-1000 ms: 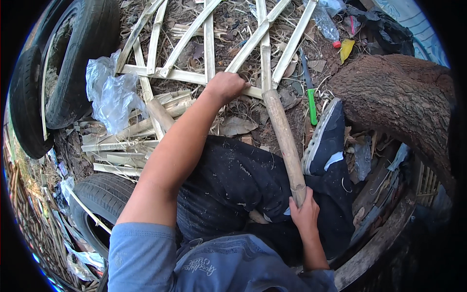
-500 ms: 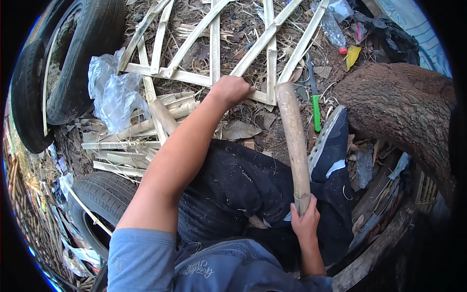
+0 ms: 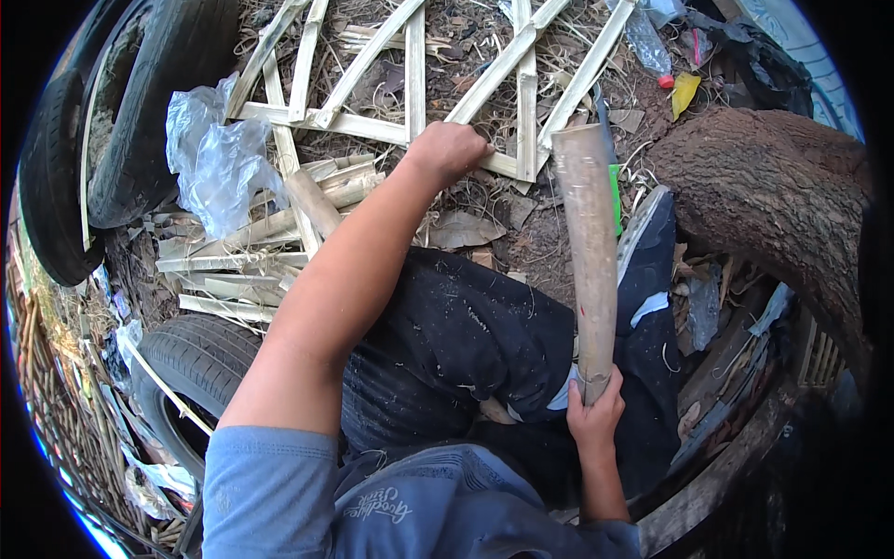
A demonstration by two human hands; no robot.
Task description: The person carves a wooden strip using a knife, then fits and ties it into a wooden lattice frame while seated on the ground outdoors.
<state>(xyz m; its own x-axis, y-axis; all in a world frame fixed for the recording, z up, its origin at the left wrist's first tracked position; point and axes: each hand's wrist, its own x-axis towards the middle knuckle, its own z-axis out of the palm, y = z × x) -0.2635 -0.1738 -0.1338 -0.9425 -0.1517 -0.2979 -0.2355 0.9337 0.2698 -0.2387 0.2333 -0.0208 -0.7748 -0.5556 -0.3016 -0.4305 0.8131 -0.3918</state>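
Note:
My right hand (image 3: pixel 597 413) is closed round the lower end of a thick, pale wooden stick (image 3: pixel 587 252), its far end raised over the ground. My left hand (image 3: pixel 449 152) makes a fist on a crossing of pale split-bamboo slats (image 3: pixel 363 124), which form a zigzag lattice on the ground. Just left of the stick's far end lies the lattice's right corner (image 3: pixel 526 168); stick and slats look apart. Partly behind the stick is a knife with a green handle (image 3: pixel 616 198). My left forearm partly covers a short round wooden piece (image 3: pixel 313 202).
Old tyres (image 3: pixel 158 121) stand at the far left, another tyre (image 3: pixel 200 363) nearer. A crumpled clear plastic bag (image 3: pixel 223 163) rests by loose split slats (image 3: pixel 233 284). On the right are a thick tree trunk (image 3: pixel 764 186), a plastic bottle (image 3: pixel 647 47) and a yellow leaf (image 3: pixel 685 93).
The stick in my right hand has shifted right and its far end has risen, now covering part of the knife's handle. My left hand keeps its grip on the slats.

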